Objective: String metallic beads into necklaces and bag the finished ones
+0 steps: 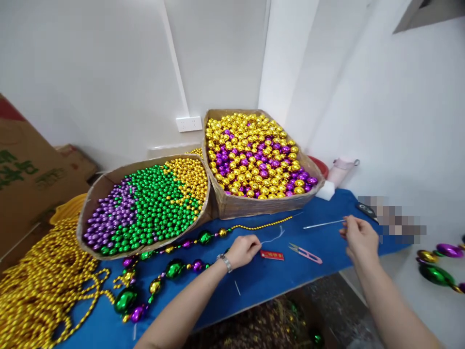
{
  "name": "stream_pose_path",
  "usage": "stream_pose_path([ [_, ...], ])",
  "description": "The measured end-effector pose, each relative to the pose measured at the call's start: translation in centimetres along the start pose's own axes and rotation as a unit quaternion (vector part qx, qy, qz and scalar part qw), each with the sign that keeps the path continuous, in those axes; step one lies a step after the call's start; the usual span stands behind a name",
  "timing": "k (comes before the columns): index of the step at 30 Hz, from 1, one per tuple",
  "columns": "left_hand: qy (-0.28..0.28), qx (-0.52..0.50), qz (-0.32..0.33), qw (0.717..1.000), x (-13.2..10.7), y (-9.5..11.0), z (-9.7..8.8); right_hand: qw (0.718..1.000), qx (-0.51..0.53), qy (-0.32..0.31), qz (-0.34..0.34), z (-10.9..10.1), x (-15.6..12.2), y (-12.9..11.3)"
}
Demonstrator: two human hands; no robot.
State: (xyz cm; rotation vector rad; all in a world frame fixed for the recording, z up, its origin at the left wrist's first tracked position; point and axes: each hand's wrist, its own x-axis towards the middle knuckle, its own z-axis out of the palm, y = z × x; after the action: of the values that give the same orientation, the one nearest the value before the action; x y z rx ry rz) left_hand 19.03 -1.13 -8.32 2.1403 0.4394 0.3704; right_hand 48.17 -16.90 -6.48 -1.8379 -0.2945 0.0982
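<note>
My left hand (244,251), with a bracelet at its wrist, is closed over the blue table. A white thread (272,238) runs out from its fingertips. Between the fingertips of my right hand (359,237) is a long thin needle (322,224), which points left above the cloth. A strand of green, gold and purple beads (175,268) lies looped on the table, one end passing under or behind my left hand. Its thin gold section (262,227) extends to the right. Pink-handled thread snips (305,253) and a small red packet (272,255) lie between my hands.
A box (189,228) holds small purple, green and gold beads. Behind it stands a larger box (250,207) of gold and purple beads. Gold bead chains (39,281) are piled at left. A phone (366,212) lies by the wall, and large beads (436,274) hang at right.
</note>
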Motion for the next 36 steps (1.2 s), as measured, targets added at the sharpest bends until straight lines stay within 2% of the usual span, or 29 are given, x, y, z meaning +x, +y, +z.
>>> stream_pose_path([
  [3, 0.011, -0.045, -0.012, 0.999, 0.0, 0.4, -0.7, 0.988, -0.145, -0.039, 0.033, -1.8, 1.7, 1.4],
  [5, 0.023, -0.111, -0.028, 0.993, 0.0, 1.0, -0.9, 0.97, -0.237, -0.05, 0.022, -2.4, 2.1, 1.8],
  [7, 0.04, -0.202, -0.048, 0.977, -0.1, 1.8, -1.1, 0.946, -0.319, -0.055, -0.012, -2.0, 2.1, 2.0],
  [9, 0.055, -0.274, -0.065, 0.958, -0.2, 2.5, -1.2, 0.917, -0.383, -0.089, -0.066, -0.5, 1.9, 2.0],
  [13, 0.077, -0.299, -0.087, 0.947, -0.4, 3.7, -1.3, 0.842, -0.461, -0.218, -0.177, 4.5, 1.6, 1.8],
  [16, 0.098, -0.32, -0.116, 0.935, -0.8, 4.5, -1.6, 0.794, -0.494, -0.271, -0.226, 7.7, 1.4, 1.5],
  [18, 0.109, -0.349, -0.129, 0.922, -1.2, 5.0, -2.0, 0.772, -0.51, -0.291, -0.243, 8.8, 1.4, 1.2],
  [21, 0.123, -0.394, -0.126, 0.902, -1.9, 5.3, -2.7, 0.756, -0.521, -0.304, -0.252, 9.1, 1.4, 0.5],
  [24, 0.14, -0.422, -0.123, 0.887, -2.5, 5.1, -3.5, 0.756, -0.514, -0.314, -0.258, 8.0, 0.9, -1.2],
  [26, 0.161, -0.427, -0.127, 0.881, -2.8, 4.8, -3.9, 0.752, -0.497, -0.332, -0.277, 6.8, -0.2, -3.0],
  [29, 0.198, -0.416, -0.14, 0.877, -3.0, 4.5, -4.4, 0.732, -0.451, -0.381, -0.34, 4.5, -3.3, -6.7],
  [32, 0.219, -0.377, -0.148, 0.888, -3.1, 4.9, -4.7, 0.703, -0.39, -0.436, -0.405, 2.8, -7.8, -10.4],
  [33, 0.224, -0.352, -0.147, 0.897, -3.2, 5.1, -4.7, 0.689, -0.342, -0.457, -0.447, 2.6, -9.4, -11.5],
  [36, 0.218, -0.26, -0.123, 0.933, -3.4, 5.9, -4.5, 0.645, -0.259, -0.49, -0.527, 3.3, -13.5, -13.7],
])
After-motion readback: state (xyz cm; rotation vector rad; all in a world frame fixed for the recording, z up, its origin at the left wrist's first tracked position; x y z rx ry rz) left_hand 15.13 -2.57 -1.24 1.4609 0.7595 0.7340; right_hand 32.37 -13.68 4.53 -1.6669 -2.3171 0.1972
